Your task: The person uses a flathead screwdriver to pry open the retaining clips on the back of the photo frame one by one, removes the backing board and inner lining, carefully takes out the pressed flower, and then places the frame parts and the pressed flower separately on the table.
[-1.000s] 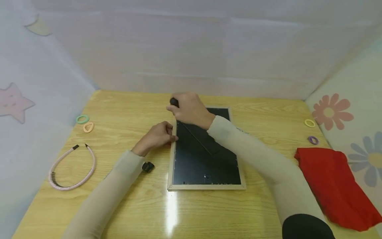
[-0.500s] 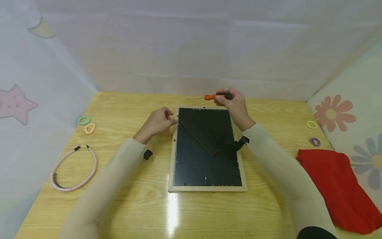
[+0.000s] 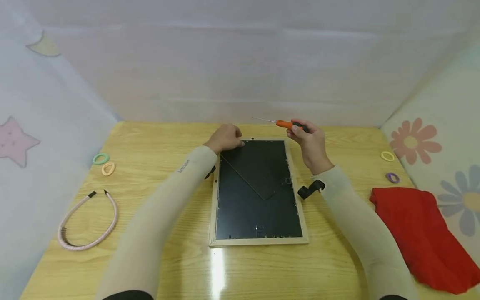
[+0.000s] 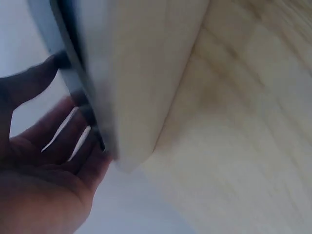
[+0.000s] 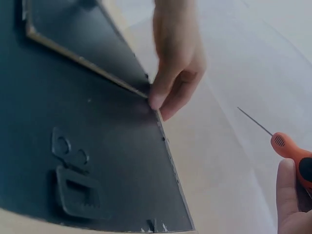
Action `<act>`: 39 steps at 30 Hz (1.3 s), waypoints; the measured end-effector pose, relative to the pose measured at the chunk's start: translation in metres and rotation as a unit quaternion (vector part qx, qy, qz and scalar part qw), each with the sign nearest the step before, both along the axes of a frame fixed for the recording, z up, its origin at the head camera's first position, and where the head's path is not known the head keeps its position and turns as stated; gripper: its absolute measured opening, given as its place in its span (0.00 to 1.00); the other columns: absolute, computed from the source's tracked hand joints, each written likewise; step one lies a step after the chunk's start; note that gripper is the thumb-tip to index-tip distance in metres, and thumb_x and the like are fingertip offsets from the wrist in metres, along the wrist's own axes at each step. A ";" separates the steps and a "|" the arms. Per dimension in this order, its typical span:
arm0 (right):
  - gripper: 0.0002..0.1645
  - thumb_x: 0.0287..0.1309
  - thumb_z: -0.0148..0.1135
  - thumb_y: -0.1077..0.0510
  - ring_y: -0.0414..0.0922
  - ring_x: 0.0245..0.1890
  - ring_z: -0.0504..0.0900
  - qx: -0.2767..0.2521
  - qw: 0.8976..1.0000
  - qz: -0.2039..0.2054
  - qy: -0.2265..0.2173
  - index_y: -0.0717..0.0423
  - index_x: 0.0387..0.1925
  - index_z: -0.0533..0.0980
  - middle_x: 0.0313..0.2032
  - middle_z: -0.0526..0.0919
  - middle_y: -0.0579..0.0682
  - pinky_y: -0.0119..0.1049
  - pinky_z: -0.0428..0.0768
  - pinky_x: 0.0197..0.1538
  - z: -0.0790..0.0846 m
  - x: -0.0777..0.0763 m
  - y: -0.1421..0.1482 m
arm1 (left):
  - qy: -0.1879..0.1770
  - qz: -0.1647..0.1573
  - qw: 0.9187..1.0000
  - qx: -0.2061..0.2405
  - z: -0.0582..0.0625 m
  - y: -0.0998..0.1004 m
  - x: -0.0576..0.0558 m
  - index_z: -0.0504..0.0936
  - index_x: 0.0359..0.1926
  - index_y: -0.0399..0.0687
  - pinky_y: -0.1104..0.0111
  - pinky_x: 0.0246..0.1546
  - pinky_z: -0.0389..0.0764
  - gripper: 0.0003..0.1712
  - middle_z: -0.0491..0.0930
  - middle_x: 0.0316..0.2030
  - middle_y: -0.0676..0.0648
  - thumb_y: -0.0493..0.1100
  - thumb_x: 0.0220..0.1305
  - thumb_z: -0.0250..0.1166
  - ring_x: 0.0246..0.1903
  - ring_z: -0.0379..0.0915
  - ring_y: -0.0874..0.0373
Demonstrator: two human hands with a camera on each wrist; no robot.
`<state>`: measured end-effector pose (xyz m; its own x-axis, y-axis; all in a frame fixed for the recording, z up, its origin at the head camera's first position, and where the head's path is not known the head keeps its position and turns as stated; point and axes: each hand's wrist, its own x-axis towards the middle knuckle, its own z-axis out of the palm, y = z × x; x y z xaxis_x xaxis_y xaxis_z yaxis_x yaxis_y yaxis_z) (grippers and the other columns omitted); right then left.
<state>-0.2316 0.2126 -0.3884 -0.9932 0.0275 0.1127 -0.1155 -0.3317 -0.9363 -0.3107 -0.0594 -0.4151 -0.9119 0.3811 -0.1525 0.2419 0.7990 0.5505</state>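
Observation:
A picture frame (image 3: 258, 241) with a pale wooden rim lies face down on the table, its black back (image 3: 243, 216) upward. A black stand flap (image 5: 73, 34) crosses that back at a slant. My left hand (image 3: 226, 138) is at the frame's far left corner, thumb on the back's edge and fingers over the outer side, gripping the rim. Beyond the frame's far right corner, my right hand (image 3: 313, 146) holds a screwdriver (image 3: 285, 124) in the air. Its handle is orange and black, and the thin metal shaft points left.
A pink headband (image 3: 88, 246) lies at the left, with green (image 3: 100, 158) and peach (image 3: 108, 168) hair ties behind it. On the right are yellow (image 3: 387, 156) and purple (image 3: 392, 177) hair ties and a red cloth (image 3: 420, 233). White sheeting (image 3: 240, 83) stands behind the table.
My right hand has lifted the screwdriver off the frame's left side and carried it right, turning its shaft leftward. My left hand has slid from the left edge to the far left corner.

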 end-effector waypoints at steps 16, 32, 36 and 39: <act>0.22 0.60 0.68 0.69 0.45 0.46 0.89 -0.028 0.999 0.039 -0.006 0.67 0.57 0.79 0.54 0.76 0.55 0.33 0.87 0.53 0.012 0.012 0.001 | -0.094 0.028 0.995 0.019 -0.006 -0.022 -0.001 0.76 0.14 0.51 0.69 0.17 0.60 0.24 0.61 0.09 0.55 0.50 0.64 0.71 0.12 0.50 0.60; 0.23 0.62 0.70 0.60 0.39 0.36 0.88 0.200 0.977 0.063 0.023 0.64 0.57 0.80 0.37 0.89 0.42 0.30 0.87 0.43 0.025 0.046 -0.010 | -0.154 0.112 0.974 0.122 -0.008 -0.059 0.113 0.85 0.43 0.41 0.64 0.26 0.89 0.16 0.89 0.34 0.43 0.48 0.61 0.74 0.21 0.86 0.56; 0.23 0.63 0.69 0.59 0.45 0.38 0.88 0.253 0.964 0.079 0.017 0.64 0.58 0.80 0.39 0.88 0.43 0.35 0.88 0.47 0.019 0.056 -0.012 | -0.173 0.141 0.963 0.152 -0.012 -0.064 0.143 0.84 0.44 0.40 0.64 0.27 0.89 0.19 0.89 0.34 0.43 0.48 0.59 0.76 0.22 0.86 0.56; 0.23 0.63 0.69 0.57 0.52 0.42 0.89 0.299 0.949 0.100 -0.006 0.60 0.58 0.80 0.43 0.88 0.48 0.39 0.88 0.50 0.011 0.065 -0.014 | -0.202 0.143 0.954 0.171 -0.013 -0.067 0.159 0.83 0.43 0.41 0.64 0.27 0.89 0.18 0.89 0.32 0.44 0.47 0.57 0.77 0.22 0.86 0.57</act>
